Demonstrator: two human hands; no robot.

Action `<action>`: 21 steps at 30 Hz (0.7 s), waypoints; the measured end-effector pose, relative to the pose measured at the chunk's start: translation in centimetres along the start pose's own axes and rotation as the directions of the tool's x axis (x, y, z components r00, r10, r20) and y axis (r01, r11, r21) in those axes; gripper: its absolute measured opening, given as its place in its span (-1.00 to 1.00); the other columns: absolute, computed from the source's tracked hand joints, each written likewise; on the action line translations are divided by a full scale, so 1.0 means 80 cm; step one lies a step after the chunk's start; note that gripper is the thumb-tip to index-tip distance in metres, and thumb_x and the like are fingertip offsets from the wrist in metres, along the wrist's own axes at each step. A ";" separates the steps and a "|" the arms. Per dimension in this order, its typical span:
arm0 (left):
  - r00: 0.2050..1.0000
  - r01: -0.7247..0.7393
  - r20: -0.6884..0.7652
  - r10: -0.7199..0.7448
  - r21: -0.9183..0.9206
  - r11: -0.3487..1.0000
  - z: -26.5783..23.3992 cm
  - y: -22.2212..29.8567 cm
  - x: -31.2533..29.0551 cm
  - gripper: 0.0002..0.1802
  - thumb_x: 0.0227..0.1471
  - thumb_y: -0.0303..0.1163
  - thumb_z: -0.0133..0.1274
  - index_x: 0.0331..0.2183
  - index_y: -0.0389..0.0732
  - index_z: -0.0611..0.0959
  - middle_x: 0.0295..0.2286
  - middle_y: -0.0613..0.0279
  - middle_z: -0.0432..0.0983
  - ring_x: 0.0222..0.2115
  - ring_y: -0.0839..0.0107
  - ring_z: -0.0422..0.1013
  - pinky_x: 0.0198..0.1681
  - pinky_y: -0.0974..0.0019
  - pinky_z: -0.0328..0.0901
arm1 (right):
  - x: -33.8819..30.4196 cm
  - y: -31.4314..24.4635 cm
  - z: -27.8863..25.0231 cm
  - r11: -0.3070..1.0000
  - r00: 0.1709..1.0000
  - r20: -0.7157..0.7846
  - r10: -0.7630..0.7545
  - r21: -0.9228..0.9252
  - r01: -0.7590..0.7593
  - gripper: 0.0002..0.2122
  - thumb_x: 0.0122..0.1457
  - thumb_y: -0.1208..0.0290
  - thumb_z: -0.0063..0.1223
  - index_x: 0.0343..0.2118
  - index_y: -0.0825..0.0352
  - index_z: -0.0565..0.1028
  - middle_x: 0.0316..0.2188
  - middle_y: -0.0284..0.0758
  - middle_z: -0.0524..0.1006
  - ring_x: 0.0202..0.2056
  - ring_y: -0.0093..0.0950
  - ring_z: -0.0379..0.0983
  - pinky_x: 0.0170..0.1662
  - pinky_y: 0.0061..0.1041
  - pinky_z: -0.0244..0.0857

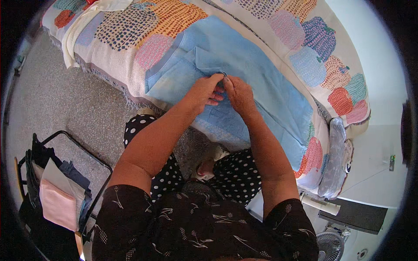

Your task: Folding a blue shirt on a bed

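Note:
A light blue denim-like cloth [261,91] lies spread over a sofa seat in front of me; what kind of piece it is, I cannot tell. Both hands meet near its middle, where a raised fold with a darker edge shows. My left hand [207,91] pinches this edge between thumb and forefinger, the other fingers curled below. Touching it at the fingertips, my right hand [239,92] grips the same edge from the right. The cloth's left part is folded over in a pointed flap.
The sofa cover [126,28] has a colourful dotted pattern and a fringe. A white cloth [72,39] hangs over its left end. At lower left, a black-framed chair [85,156] carries folded clothes [61,204]. A grey bolster [333,158] and a fan [329,245] are at right.

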State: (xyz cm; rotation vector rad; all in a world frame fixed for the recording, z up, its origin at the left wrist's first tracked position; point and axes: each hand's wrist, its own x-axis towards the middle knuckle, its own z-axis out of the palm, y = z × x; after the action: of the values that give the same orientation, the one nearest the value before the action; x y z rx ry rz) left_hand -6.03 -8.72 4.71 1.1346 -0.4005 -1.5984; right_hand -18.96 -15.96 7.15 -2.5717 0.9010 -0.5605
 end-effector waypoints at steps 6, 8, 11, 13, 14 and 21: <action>0.999 -0.046 0.010 0.045 0.054 0.997 -0.003 -0.002 -0.001 -0.38 -0.10 0.13 -0.02 -0.16 -0.18 0.46 -0.33 0.19 0.42 -0.38 0.33 0.36 -0.31 0.23 0.27 | -0.001 0.007 -0.003 0.998 0.991 0.113 0.067 0.014 -0.069 -0.70 0.20 0.21 -0.27 -0.25 0.35 0.42 -0.35 -0.07 0.46 -0.28 -0.04 0.35 -0.25 -0.19 0.21; 0.998 -0.059 0.023 0.057 0.080 0.995 -0.005 -0.003 0.001 -0.38 -0.10 0.12 -0.02 -0.15 -0.18 0.46 -0.32 0.19 0.42 -0.36 0.33 0.36 -0.30 0.23 0.27 | -0.002 -0.001 -0.009 0.996 0.983 0.167 0.073 0.039 -0.080 -0.71 0.19 0.24 -0.26 -0.27 0.36 0.43 -0.35 -0.07 0.46 -0.29 -0.06 0.37 -0.25 -0.24 0.23; 0.996 -0.079 0.047 0.074 0.125 0.989 0.000 -0.003 0.002 -0.39 -0.11 0.10 0.00 -0.15 -0.19 0.45 -0.30 0.19 0.42 -0.34 0.33 0.35 -0.29 0.21 0.27 | -0.008 0.005 -0.009 0.985 0.995 0.095 -0.002 0.171 -0.015 -0.73 0.17 0.29 -0.25 -0.29 0.38 0.42 -0.37 -0.07 0.47 -0.30 -0.12 0.40 -0.25 -0.32 0.25; 0.996 -0.083 0.051 0.077 0.145 0.986 0.003 -0.004 0.001 -0.39 -0.11 0.09 0.01 -0.15 -0.19 0.45 -0.29 0.19 0.42 -0.33 0.34 0.35 -0.29 0.21 0.27 | -0.007 0.004 -0.014 0.985 0.986 0.160 0.038 0.161 -0.064 -0.73 0.15 0.31 -0.27 -0.22 0.34 0.42 -0.32 -0.09 0.47 -0.26 -0.12 0.40 -0.20 -0.30 0.25; 0.994 -0.106 0.057 0.098 0.159 0.982 0.003 -0.003 0.001 -0.41 -0.10 0.05 0.01 -0.15 -0.21 0.45 -0.29 0.19 0.42 -0.33 0.35 0.35 -0.28 0.22 0.27 | -0.006 0.003 -0.017 0.982 0.972 0.223 0.076 0.150 -0.111 -0.70 0.13 0.34 -0.28 -0.14 0.30 0.42 -0.27 -0.10 0.48 -0.21 -0.12 0.39 -0.15 -0.28 0.25; 0.993 -0.113 0.038 0.108 0.207 0.972 -0.002 -0.003 0.006 -0.54 -0.06 -0.13 0.00 -0.18 -0.26 0.46 -0.30 0.19 0.42 -0.37 0.38 0.38 -0.33 0.29 0.30 | -0.002 0.016 -0.018 0.960 0.976 0.204 0.074 0.252 -0.125 -0.68 0.12 0.31 -0.22 -0.10 0.29 0.42 -0.29 -0.11 0.51 -0.23 -0.19 0.44 -0.17 -0.35 0.28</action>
State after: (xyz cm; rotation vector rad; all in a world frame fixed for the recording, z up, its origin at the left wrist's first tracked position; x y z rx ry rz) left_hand -6.01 -9.01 4.26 1.2273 -0.6512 -1.5007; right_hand -20.42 -17.05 7.72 -2.2805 0.8235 -0.3660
